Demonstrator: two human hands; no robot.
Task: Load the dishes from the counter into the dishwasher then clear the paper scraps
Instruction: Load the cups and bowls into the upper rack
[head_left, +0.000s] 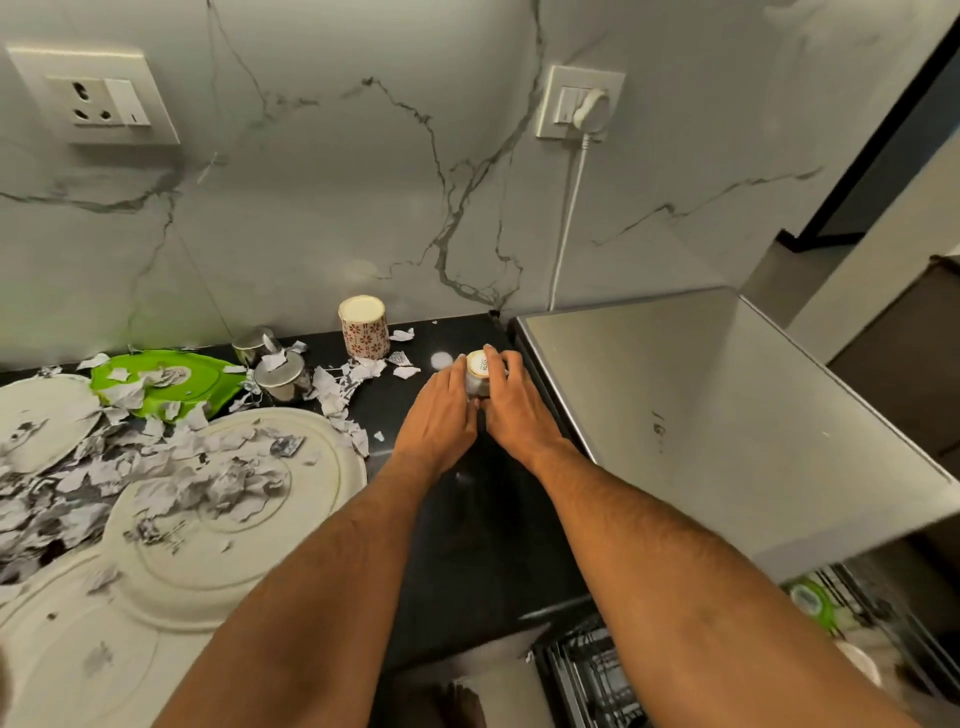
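Both hands' fingers (457, 371) curled around an upturned cup (478, 376) on the black counter (467, 519) beside the dishwasher (701, 415).

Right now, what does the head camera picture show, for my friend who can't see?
Both hands, the left hand and the right hand, hold a small upside-down cup on a black counter. Plates covered in torn paper scraps lie to the left.

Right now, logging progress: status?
Both hands, left and right, grip small cup on counter. Plates still under paper scraps. Nothing blocking.
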